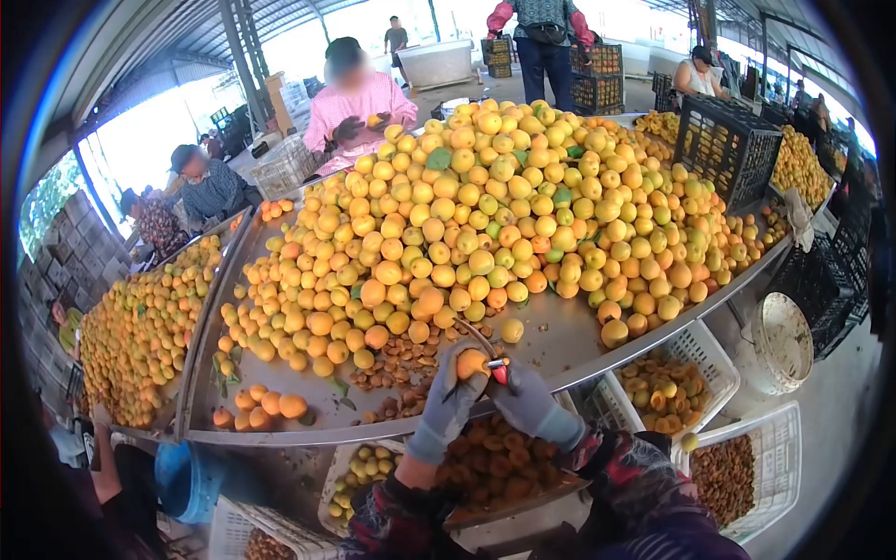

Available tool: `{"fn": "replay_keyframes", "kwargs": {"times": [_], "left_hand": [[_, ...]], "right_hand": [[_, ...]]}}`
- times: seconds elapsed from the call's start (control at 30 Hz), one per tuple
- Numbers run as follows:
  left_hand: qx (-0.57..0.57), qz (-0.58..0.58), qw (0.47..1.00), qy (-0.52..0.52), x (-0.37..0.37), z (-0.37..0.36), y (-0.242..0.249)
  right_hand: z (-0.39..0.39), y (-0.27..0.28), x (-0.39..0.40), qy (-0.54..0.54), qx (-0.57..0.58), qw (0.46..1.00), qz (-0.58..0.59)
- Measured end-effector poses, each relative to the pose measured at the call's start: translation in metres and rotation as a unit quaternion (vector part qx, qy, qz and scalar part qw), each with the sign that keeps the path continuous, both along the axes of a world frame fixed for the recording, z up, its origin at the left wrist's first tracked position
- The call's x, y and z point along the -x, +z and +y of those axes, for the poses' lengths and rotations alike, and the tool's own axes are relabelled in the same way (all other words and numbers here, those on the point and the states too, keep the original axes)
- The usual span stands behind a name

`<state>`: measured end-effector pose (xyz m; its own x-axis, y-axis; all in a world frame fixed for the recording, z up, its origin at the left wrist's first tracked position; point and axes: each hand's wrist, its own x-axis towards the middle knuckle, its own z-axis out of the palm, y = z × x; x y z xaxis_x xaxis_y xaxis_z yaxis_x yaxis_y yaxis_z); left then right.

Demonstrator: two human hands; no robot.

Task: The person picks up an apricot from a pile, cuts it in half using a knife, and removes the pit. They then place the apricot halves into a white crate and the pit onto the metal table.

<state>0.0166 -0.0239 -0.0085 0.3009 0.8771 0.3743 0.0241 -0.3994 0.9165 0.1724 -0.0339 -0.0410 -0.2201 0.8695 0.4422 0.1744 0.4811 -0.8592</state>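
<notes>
My left hand [450, 397], in a grey glove, is closed around an orange-yellow fruit [472, 364] just above the metal table's near edge. Close against it, my right hand [530, 401], also gloved, grips a small tool with a red part [499, 374] and a thin curved metal piece that reaches over the fruit. Beyond both hands rises a large heap of yellow-orange fruit [448, 219] with a few green leaves. Brown pits and scraps [401, 366] lie on the metal left of my hands.
Below the table edge stand white crates [791, 467] of pits and fruit halves, a blue bucket [189, 485] and a white bucket [782, 341]. A black crate [723, 149] sits at the heap's right. A co-worker in pink [359, 112] works across the table; other people are farther off.
</notes>
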Motion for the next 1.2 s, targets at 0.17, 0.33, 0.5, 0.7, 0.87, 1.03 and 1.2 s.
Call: {"fn": "replay_keyframes", "kwargs": {"times": [0.17, 0.33, 0.5, 0.7, 0.87, 1.03, 1.2], "left_hand": [[0.008, -0.02, 1.0, 0.015, -0.003, -0.001, -0.009], [0.089, -0.055, 0.992, 0.072, -0.012, 0.005, -0.021], [0.187, -0.223, 0.956, 0.023, 0.003, 0.014, -0.022], [0.168, -0.366, 0.91, -0.103, 0.005, 0.01, 0.005], [0.179, -0.386, 0.897, -0.119, 0.009, 0.009, -0.001], [0.164, -0.371, 0.905, -0.125, 0.002, 0.007, 0.007], [0.157, -0.344, 0.919, -0.109, 0.003, 0.006, 0.009]], "right_hand": [[-0.006, 0.016, 0.001, -0.112, 0.052, 0.98, -0.153], [0.001, 0.021, 0.003, -0.193, 0.005, 0.929, -0.317], [0.017, 0.017, -0.007, -0.33, -0.008, 0.891, -0.312], [0.007, 0.025, -0.006, -0.084, 0.06, 0.991, 0.082], [-0.011, 0.048, -0.004, -0.03, 0.125, 0.991, -0.032], [-0.011, 0.041, -0.004, -0.025, 0.083, 0.993, -0.083], [-0.01, 0.033, 0.004, -0.023, 0.077, 0.996, -0.033]]}}
